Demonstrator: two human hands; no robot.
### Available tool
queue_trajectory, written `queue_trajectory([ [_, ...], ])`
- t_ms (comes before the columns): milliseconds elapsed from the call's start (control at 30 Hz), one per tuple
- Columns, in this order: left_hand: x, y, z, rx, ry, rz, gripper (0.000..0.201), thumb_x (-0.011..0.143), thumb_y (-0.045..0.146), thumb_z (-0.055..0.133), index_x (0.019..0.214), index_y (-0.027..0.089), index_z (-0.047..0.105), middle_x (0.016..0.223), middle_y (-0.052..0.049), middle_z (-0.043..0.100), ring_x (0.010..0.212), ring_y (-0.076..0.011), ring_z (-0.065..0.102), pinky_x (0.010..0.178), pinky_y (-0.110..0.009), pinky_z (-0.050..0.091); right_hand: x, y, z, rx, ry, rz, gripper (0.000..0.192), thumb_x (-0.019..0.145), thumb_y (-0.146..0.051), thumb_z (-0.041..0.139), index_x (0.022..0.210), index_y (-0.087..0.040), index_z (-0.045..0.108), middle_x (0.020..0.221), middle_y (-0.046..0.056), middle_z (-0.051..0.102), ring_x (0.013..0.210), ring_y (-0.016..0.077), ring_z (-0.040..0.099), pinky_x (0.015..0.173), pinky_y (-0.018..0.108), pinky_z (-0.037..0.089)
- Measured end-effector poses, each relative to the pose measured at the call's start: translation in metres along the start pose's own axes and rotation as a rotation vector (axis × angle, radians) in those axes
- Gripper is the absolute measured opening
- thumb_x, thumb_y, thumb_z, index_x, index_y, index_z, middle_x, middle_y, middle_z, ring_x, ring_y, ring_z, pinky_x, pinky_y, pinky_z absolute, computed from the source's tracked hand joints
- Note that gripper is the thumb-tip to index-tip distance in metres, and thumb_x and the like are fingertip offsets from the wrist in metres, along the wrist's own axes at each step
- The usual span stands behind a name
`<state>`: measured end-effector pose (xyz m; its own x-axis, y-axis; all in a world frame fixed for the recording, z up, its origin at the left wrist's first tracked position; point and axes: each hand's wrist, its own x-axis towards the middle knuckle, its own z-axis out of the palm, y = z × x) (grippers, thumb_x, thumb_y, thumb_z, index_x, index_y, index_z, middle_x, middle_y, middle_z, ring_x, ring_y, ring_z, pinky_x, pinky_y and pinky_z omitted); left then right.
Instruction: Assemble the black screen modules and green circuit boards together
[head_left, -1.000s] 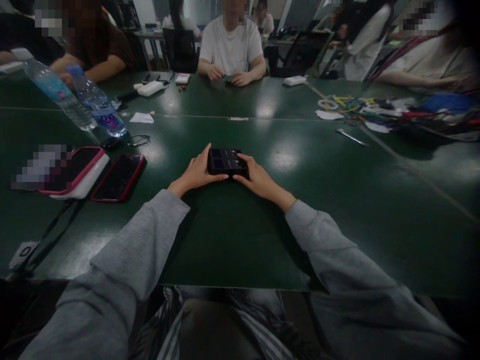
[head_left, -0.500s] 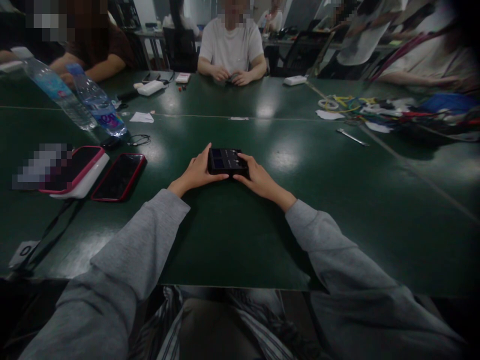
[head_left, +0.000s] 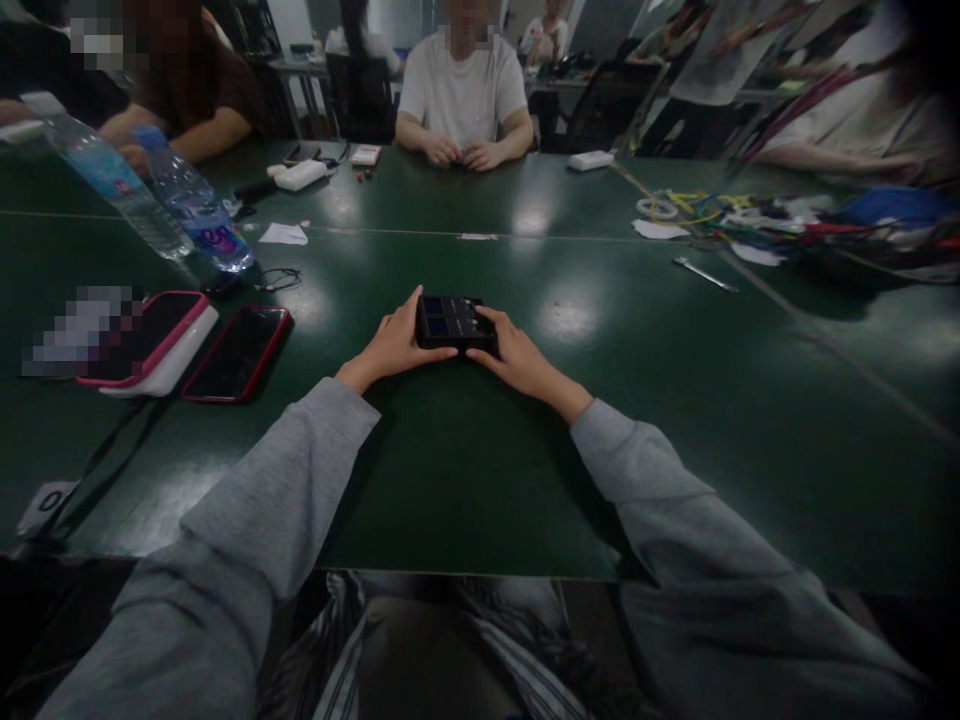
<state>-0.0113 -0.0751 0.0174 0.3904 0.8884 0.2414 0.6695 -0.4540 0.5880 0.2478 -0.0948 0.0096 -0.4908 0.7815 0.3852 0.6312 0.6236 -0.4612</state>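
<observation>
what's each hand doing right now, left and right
Left hand: closed on the left side of the black box, which rests on the green table.
Right hand: closed on the box's right side.

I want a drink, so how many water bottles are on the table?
2, both at the table's far left: one water bottle nearer the edge, the other just right of it. More may be hidden.

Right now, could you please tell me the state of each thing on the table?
Black box: flat, gripped between left hand and right hand.
Red phone: face up, screen dark.
Two water bottles: upright, capped.
Metal tool: lying flat, untouched.
</observation>
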Motion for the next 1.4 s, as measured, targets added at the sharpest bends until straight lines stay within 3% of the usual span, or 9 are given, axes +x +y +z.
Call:
queue_trajectory([
  [1400, 0.0005, 0.0000, -0.0009, -0.004, -0.003, 0.005, 0.131, 0.064, 0.080, 0.070, 0.162, 0.018, 0.007, 0.164, -0.024, 0.029, 0.150, -0.0425, 0.032, 0.120, -0.062, 0.026, -0.0003, 0.0003, 0.0000, 0.003, -0.002, -0.001, 0.071, 0.095, -0.056, 0.056, 0.151, -0.023, 0.028, 0.148, 0.019, 0.045, 0.134, 0.0386, 0.051, 0.108, 0.063, 0.046],
])
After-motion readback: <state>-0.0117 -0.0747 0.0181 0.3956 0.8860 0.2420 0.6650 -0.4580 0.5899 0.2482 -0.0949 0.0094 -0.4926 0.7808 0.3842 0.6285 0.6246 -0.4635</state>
